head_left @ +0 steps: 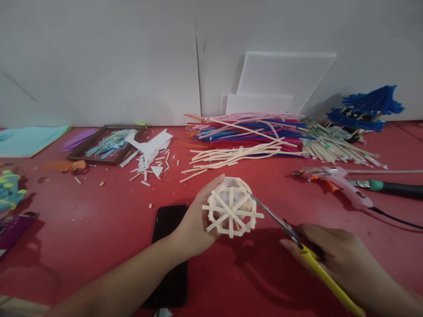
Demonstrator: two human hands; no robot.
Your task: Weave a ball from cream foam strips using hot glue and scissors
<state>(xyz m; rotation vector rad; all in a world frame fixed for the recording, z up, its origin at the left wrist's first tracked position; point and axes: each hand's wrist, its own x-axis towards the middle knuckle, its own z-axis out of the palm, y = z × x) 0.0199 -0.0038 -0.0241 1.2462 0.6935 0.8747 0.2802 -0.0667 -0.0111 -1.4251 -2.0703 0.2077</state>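
My left hand (203, 222) grips a small round craft frame (233, 207) from its left side, above the red table. Cream strips cross over its top like wheel spokes, and several strip ends stick out past the rim. In my right hand (333, 253) is a pair of scissors (280, 222) with yellow handles. Their blades point up and left, and the tips meet the upper right rim of the frame. Whether the blades are parted I cannot make out. The fingers of my left hand are partly hidden behind the frame.
A black phone (170, 273) lies under my left forearm. Cream pipe cleaners (238, 154) and coloured ones (251, 127) are piled behind the frame. A pink glue gun (346, 185) with a cord is at right. White scraps (152, 152) and a brown picture frame (74, 155) lie at left.
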